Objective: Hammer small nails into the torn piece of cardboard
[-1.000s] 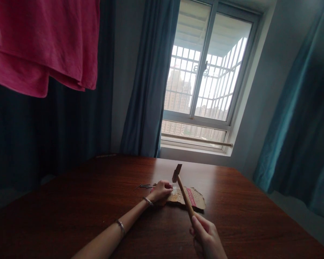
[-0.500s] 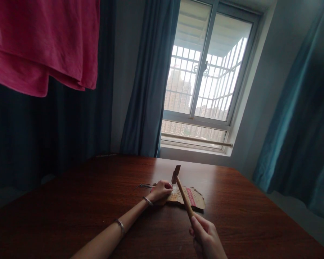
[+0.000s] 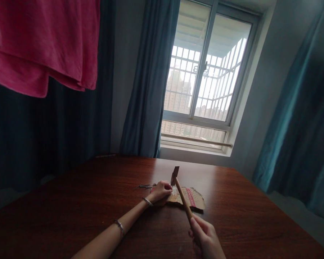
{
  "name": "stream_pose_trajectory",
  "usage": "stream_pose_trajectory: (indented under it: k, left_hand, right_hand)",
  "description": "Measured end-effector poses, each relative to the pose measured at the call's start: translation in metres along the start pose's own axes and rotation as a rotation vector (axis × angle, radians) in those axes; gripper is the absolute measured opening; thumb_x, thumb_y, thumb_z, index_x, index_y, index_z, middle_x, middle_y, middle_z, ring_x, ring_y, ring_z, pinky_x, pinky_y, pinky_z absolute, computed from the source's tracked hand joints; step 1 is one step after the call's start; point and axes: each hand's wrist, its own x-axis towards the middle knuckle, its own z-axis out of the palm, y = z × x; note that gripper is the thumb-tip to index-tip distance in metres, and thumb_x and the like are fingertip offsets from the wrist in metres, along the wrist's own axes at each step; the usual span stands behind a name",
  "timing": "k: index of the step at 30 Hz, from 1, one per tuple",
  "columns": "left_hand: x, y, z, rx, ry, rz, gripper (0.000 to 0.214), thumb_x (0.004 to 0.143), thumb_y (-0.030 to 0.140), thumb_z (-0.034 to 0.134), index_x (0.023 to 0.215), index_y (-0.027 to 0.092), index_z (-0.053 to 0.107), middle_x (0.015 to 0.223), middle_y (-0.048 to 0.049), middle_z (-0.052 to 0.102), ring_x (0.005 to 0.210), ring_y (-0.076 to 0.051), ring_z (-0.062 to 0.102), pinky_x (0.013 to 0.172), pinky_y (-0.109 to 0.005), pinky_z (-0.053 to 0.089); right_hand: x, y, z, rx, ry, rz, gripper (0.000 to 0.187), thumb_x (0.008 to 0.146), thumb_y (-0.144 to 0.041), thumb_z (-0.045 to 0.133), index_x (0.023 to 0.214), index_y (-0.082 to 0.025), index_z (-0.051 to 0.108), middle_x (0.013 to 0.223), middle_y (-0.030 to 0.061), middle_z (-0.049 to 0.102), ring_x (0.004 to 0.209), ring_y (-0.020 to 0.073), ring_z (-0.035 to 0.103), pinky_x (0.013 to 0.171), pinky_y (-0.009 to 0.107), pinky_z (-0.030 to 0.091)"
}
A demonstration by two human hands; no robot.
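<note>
My right hand (image 3: 206, 235) is wrapped round the wooden handle of a hammer (image 3: 184, 199). The hammer's dark metal head is just above the fingertips of my left hand (image 3: 161, 190). Those fingers are pinched together on what looks like a thin nail (image 3: 172, 186), mostly hidden by the fingers and the hammer head. Under my left hand lies a tan, cardboard-like piece (image 3: 197, 199) with many small dots and a pink band, its edge uneven. Several thin dark nail-like rods (image 3: 143, 186) lie on the table left of my left hand.
The brown wooden table (image 3: 118, 187) reaches toward a barred window (image 3: 199, 90). Blue curtains (image 3: 145, 90) hang on both sides. A pink cloth (image 3: 56, 46) hangs at the upper left.
The hammer has shifted very slightly left and down, its head closer to the left fingertips. My left hand and the dotted piece stay in place.
</note>
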Motion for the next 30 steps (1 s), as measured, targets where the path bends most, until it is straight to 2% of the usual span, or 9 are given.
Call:
stream_pose_trajectory:
  k: [5, 13, 15, 17, 19, 21, 24, 27, 30]
  left_hand:
    - [0.000, 0.001, -0.001, 0.017, 0.006, 0.024, 0.025, 0.067, 0.028, 0.053, 0.076, 0.012, 0.069, 0.074, -0.0031, 0.066, 0.071, -0.015, 0.056, 0.064, -0.022, 0.037]
    - [0.000, -0.002, 0.000, 0.007, -0.002, 0.005, 0.024, 0.066, 0.027, 0.053, 0.078, 0.013, 0.068, 0.076, -0.0022, 0.067, 0.072, -0.015, 0.057, 0.065, -0.021, 0.038]
    - [-0.001, 0.000, 0.000, 0.003, 0.000, -0.010, 0.023, 0.065, 0.026, 0.054, 0.078, 0.013, 0.068, 0.076, -0.0022, 0.067, 0.071, -0.015, 0.058, 0.064, -0.021, 0.039]
    - [-0.002, 0.001, -0.001, 0.006, 0.006, -0.024, 0.022, 0.064, 0.026, 0.055, 0.077, 0.013, 0.067, 0.076, -0.0021, 0.067, 0.070, -0.014, 0.058, 0.062, -0.021, 0.039]
    - [-0.002, 0.002, -0.001, 0.005, 0.012, -0.036, 0.020, 0.064, 0.025, 0.055, 0.076, 0.013, 0.067, 0.075, -0.0020, 0.067, 0.070, -0.014, 0.058, 0.061, -0.020, 0.038]
    - [-0.002, 0.003, -0.001, -0.008, 0.019, -0.038, 0.019, 0.065, 0.024, 0.055, 0.075, 0.013, 0.067, 0.074, -0.0021, 0.067, 0.069, -0.014, 0.058, 0.060, -0.019, 0.038]
    - [-0.003, 0.003, -0.001, -0.024, 0.028, -0.032, 0.018, 0.065, 0.024, 0.055, 0.073, 0.013, 0.067, 0.073, -0.0027, 0.067, 0.070, -0.014, 0.058, 0.060, -0.019, 0.039]
    - [-0.003, 0.004, -0.001, -0.023, 0.034, -0.036, 0.019, 0.065, 0.024, 0.055, 0.073, 0.013, 0.067, 0.074, -0.0029, 0.067, 0.069, -0.014, 0.058, 0.061, -0.020, 0.039]
    - [-0.002, 0.004, -0.001, -0.014, 0.044, -0.037, 0.019, 0.064, 0.025, 0.055, 0.073, 0.013, 0.067, 0.073, -0.0027, 0.067, 0.069, -0.014, 0.059, 0.061, -0.020, 0.039]
  right_hand:
    - [0.000, 0.001, 0.000, 0.015, 0.005, -0.022, 0.041, 0.071, -0.056, 0.055, 0.075, -0.015, 0.052, 0.053, -0.0065, 0.042, 0.029, -0.0008, 0.025, 0.028, 0.015, 0.014]
    - [-0.004, -0.006, -0.005, 0.023, -0.013, 0.001, 0.041, 0.069, -0.054, 0.058, 0.079, -0.014, 0.055, 0.054, -0.0057, 0.044, 0.030, -0.0003, 0.027, 0.028, 0.015, 0.017]
    - [-0.006, -0.007, -0.009, 0.073, 0.031, 0.006, 0.046, 0.066, -0.053, 0.061, 0.089, -0.014, 0.057, 0.053, -0.0062, 0.044, 0.029, -0.0002, 0.026, 0.028, 0.015, 0.017]
    - [-0.007, -0.006, -0.015, 0.089, 0.140, -0.006, 0.058, 0.060, -0.051, 0.066, 0.101, -0.012, 0.055, 0.050, -0.0070, 0.045, 0.028, 0.0007, 0.027, 0.028, 0.015, 0.017]
    - [-0.008, -0.001, -0.024, 0.034, 0.291, -0.047, 0.068, 0.055, -0.050, 0.069, 0.107, -0.010, 0.055, 0.047, -0.0066, 0.047, 0.028, 0.0030, 0.031, 0.028, 0.017, 0.021]
    - [-0.009, 0.005, -0.038, -0.077, 0.435, -0.111, 0.069, 0.052, -0.049, 0.069, 0.108, -0.009, 0.057, 0.048, -0.0029, 0.053, 0.032, 0.0083, 0.042, 0.031, 0.020, 0.031]
    - [-0.009, 0.015, -0.066, -0.300, 0.627, -0.159, 0.064, 0.052, -0.048, 0.066, 0.105, -0.011, 0.062, 0.061, 0.0045, 0.066, 0.054, 0.0197, 0.060, 0.048, 0.026, 0.046]
    - [-0.009, 0.022, -0.100, -0.584, 0.740, -0.031, 0.058, 0.058, -0.045, 0.058, 0.107, -0.015, 0.063, 0.074, 0.0070, 0.070, 0.070, 0.0251, 0.064, 0.062, 0.029, 0.049]
    - [-0.010, 0.026, -0.129, -0.811, 0.739, 0.121, 0.052, 0.064, -0.041, 0.052, 0.110, -0.018, 0.061, 0.085, 0.0091, 0.070, 0.079, 0.0268, 0.064, 0.069, 0.032, 0.048]
